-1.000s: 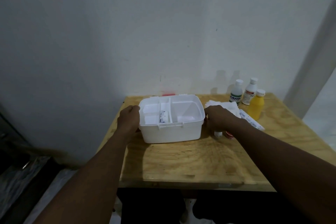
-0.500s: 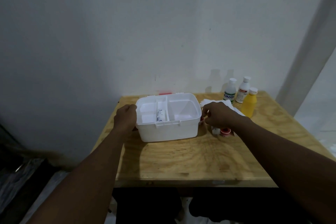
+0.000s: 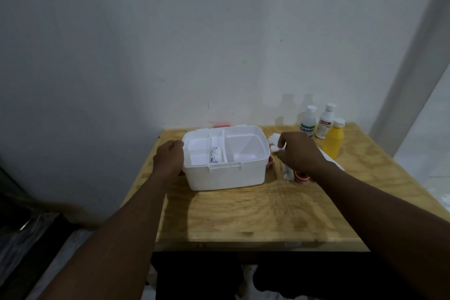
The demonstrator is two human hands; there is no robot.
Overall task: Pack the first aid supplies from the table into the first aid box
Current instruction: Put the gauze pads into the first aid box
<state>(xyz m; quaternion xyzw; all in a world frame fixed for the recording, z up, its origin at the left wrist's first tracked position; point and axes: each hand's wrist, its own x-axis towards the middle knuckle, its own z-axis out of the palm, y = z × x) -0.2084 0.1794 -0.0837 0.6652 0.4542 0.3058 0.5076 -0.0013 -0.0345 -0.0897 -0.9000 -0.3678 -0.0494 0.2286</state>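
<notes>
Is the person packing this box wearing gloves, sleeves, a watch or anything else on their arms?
No. Both the left hand and the right hand are bare, with no gloves. Both forearms are uncovered as far as the picture shows, with no sleeves in view. No watch, ring or bracelet shows, though the dim light could hide something small.

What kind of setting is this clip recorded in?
Probably a plain room at home, not a clinic: a small plywood table against a bare, scuffed white wall, with a household first aid box and medicine bottles.
</notes>
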